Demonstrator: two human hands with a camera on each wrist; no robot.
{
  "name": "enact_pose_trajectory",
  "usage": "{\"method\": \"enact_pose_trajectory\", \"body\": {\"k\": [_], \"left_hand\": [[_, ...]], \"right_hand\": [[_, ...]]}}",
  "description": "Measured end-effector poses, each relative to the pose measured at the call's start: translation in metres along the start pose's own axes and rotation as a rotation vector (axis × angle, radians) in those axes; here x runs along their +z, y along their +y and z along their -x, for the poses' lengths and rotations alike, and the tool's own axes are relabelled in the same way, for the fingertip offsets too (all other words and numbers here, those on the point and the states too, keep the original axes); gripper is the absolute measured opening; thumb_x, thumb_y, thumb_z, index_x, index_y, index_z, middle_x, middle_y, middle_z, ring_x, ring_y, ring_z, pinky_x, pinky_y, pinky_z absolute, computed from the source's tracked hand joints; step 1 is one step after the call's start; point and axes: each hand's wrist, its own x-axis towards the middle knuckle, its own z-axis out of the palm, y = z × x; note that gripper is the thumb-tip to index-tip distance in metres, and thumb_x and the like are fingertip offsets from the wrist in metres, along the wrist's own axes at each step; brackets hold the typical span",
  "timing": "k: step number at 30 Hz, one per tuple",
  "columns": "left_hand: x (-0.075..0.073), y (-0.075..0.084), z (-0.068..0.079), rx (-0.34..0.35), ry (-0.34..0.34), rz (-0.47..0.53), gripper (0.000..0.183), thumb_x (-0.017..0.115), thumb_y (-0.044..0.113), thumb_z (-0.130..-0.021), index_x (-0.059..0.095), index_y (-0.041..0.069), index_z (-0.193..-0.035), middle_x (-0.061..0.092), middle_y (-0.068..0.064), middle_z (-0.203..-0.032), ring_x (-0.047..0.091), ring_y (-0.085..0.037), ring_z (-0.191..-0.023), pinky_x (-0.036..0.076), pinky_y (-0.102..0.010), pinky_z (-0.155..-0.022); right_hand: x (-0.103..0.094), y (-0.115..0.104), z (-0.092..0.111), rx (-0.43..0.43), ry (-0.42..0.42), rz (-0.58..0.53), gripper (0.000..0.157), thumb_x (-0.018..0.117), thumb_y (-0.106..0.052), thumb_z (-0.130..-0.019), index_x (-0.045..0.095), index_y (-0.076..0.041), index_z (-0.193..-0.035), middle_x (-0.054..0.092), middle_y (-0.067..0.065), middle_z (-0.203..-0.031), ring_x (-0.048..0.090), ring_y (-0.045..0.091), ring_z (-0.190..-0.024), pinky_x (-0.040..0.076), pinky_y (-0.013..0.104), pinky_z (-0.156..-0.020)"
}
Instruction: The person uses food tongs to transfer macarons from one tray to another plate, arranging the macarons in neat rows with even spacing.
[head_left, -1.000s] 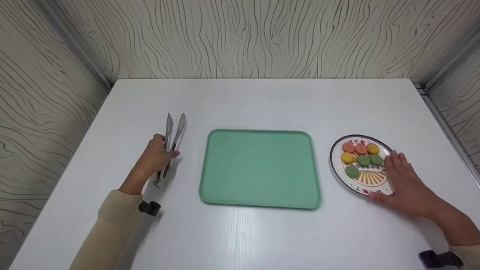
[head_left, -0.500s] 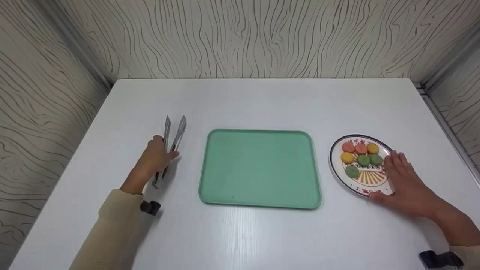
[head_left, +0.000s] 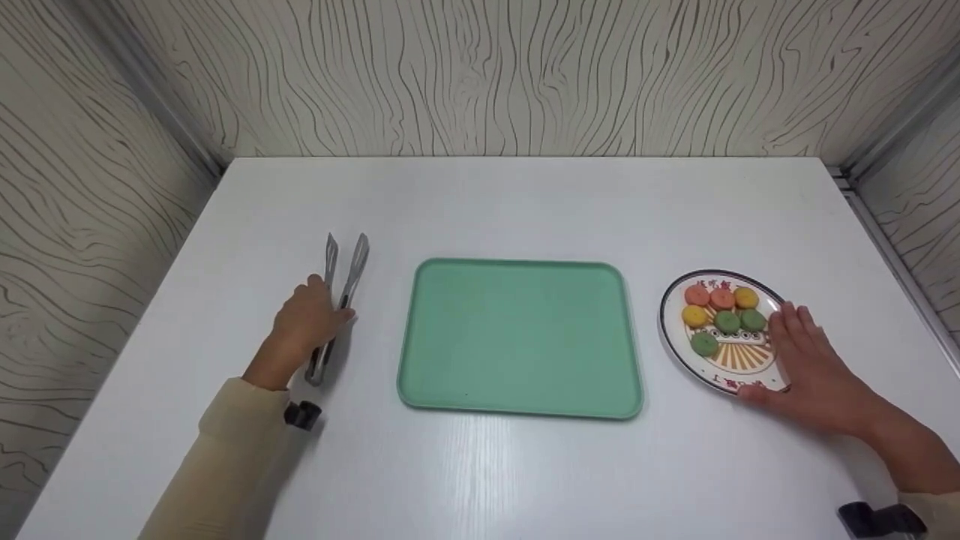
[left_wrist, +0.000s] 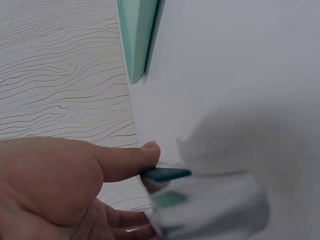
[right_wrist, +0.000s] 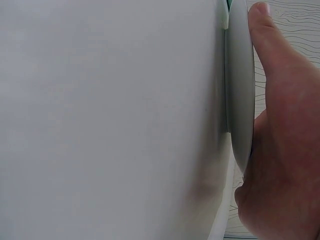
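Note:
In the head view my left hand grips a pair of metal tongs left of the tray, thumb on one arm and fingers round the other. The tongs' tips point away from me and stand apart. Up close in the left wrist view, the tongs' bent end shows blurred beside the thumb. My right hand rests at the near right rim of a white plate, its fingers straight and thumb spread. Pink, yellow and green macarons lie on that plate. The right wrist view has the plate's side against the thumb.
A green rectangular tray lies in the middle of the white table, between the tongs and the plate. Wood-patterned panels close off the back and both sides.
My left hand has drawn the tongs slightly toward me, and their tips have shifted a little left. The right hand, plate and tray have stayed put.

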Motion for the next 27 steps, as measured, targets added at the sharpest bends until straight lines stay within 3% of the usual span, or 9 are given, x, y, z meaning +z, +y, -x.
{"method": "enact_pose_trajectory", "body": {"k": [15, 18, 23, 27], "left_hand": [[-0.001, -0.001, 0.0, -0.003, -0.01, -0.005, 0.049, 0.066, 0.02, -0.095, 0.044, -0.016, -0.12, 0.06, -0.029, -0.097, 0.063, -0.032, -0.075, 0.053, -0.039, -0.058], [-0.003, -0.001, 0.001, 0.002, -0.014, -0.012, 0.051, 0.067, 0.023, -0.094, 0.044, -0.016, -0.12, 0.06, -0.027, -0.096, 0.062, -0.031, -0.074, 0.052, -0.039, -0.058], [-0.007, -0.001, 0.002, 0.003, -0.022, -0.042, 0.056, 0.067, 0.032, -0.096, 0.045, -0.015, -0.118, 0.058, -0.024, -0.094, 0.06, -0.03, -0.073, 0.049, -0.038, -0.057], [-0.015, 0.0, 0.004, 0.001, 0.011, -0.07, 0.055, 0.066, 0.037, -0.097, 0.047, -0.013, -0.114, 0.056, -0.023, -0.093, 0.059, -0.031, -0.074, 0.047, -0.04, -0.059]], "right_hand": [[-0.001, 0.0, 0.0, -0.005, 0.001, -0.004, 0.116, 0.073, -0.046, -0.09, 0.003, 0.021, -0.152, -0.007, 0.04, -0.16, -0.02, 0.044, -0.151, -0.022, 0.028, -0.115], [-0.001, 0.0, 0.0, -0.007, 0.005, -0.01, 0.116, 0.074, -0.046, -0.089, 0.003, 0.021, -0.152, -0.007, 0.04, -0.16, -0.019, 0.046, -0.15, -0.022, 0.036, -0.117], [-0.002, 0.0, -0.001, 0.005, 0.008, -0.01, 0.117, 0.074, -0.047, -0.088, 0.004, 0.021, -0.152, -0.004, 0.041, -0.159, -0.016, 0.049, -0.15, -0.017, 0.061, -0.116], [-0.003, -0.001, -0.003, 0.027, 0.002, -0.004, 0.117, 0.075, -0.048, -0.088, 0.005, 0.018, -0.154, -0.001, 0.041, -0.16, -0.012, 0.049, -0.151, -0.013, 0.068, -0.115]]}}
